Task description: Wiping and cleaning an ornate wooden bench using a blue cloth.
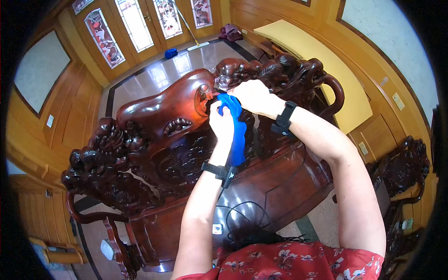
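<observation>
A blue cloth (238, 136) hangs from both hands in front of the carved backrest of a dark, glossy wooden bench (168, 101). My left hand (222, 120) grips the cloth's upper left part, thumb and fingers pinched on it. Just above and to the right, my right hand (252, 96) holds the cloth's top end against the carving beside the smooth, rounded crest. The fingertips of the right hand are partly hidden. Below the hands, the lower end of the cloth hangs over the backrest above the polished seat (280, 182).
Black cables (246, 203) and a small white-faced device (217, 229) lie on the seat. Behind the bench are a flat mop (198, 46), a blue item (171, 53) and a dark purple cloth heap (230, 32). A yellow panel (315, 63) leans at the right wall, near another carved chair (399, 171).
</observation>
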A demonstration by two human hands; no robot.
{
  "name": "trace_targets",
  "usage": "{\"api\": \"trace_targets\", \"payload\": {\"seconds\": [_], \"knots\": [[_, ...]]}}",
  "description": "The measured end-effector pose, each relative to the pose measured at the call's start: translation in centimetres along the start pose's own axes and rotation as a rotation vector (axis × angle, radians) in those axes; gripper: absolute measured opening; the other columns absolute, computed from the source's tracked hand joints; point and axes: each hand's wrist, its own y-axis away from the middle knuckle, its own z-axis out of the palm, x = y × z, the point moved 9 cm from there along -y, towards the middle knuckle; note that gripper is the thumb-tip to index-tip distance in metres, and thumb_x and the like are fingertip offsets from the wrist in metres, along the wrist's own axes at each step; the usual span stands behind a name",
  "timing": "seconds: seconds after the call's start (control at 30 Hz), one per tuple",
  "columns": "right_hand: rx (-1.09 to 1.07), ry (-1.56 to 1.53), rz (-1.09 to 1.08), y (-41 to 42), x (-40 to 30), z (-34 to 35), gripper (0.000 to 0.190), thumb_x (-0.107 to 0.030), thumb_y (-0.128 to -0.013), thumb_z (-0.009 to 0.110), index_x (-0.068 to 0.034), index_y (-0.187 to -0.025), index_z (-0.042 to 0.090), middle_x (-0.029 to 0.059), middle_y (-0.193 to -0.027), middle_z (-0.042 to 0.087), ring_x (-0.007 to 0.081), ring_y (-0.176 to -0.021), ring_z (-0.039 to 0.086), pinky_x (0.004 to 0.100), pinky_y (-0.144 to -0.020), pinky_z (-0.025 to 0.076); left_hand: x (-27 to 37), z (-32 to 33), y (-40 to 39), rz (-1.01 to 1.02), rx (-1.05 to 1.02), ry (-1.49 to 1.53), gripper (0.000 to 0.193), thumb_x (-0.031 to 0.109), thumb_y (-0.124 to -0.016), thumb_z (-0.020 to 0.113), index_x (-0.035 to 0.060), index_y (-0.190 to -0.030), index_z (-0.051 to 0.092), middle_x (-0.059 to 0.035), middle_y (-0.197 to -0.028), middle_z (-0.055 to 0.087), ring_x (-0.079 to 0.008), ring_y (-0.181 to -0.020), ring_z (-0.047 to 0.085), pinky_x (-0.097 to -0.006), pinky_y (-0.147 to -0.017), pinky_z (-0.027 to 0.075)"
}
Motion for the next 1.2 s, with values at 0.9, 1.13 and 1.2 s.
{"api": "trace_targets", "payload": {"seconds": [0.9,1.13,1.2], "knots": [[-0.098,-1.109,0.844,7.0,-2.3,9.0,0.046,-0.003,-0.089,0.049,-0.012,-0.134,0.053,0.0219,-0.107,0.066,0.0378,-0.098,0.066,0.0403,-0.085,0.051,-0.2,-1.9,1.9,-0.270,-0.109,0.385,0.022,0.006,-0.088,0.063,0.0024,-0.110,0.061,-0.0058,-0.096,0.063,-0.0135,-0.083,0.057,-0.0296,-0.077,0.048],[0.518,-1.444,0.765,5.3,-6.0,13.0,0.048,0.006,-0.092,0.040,-0.001,-0.139,0.047,0.0029,-0.083,0.061,0.0061,-0.064,0.052,0.0200,-0.059,0.045,-3.1,-4.4,-0.8,-0.045,-0.080,0.142,0.024,0.003,-0.085,0.062,0.0001,-0.109,0.065,-0.0096,-0.103,0.067,-0.0180,-0.094,0.062,-0.0319,-0.089,0.048],[0.597,-1.498,0.744,4.9,-7.1,12.4,0.050,0.005,-0.091,0.047,-0.001,-0.140,0.045,0.0009,-0.080,0.059,0.0052,-0.060,0.049,0.0196,-0.055,0.042,-3.4,-4.6,-0.9,-0.017,-0.089,0.090,0.023,0.005,-0.085,0.062,-0.0005,-0.107,0.065,-0.0128,-0.102,0.068,-0.0208,-0.093,0.065,-0.0337,-0.086,0.051]]}}
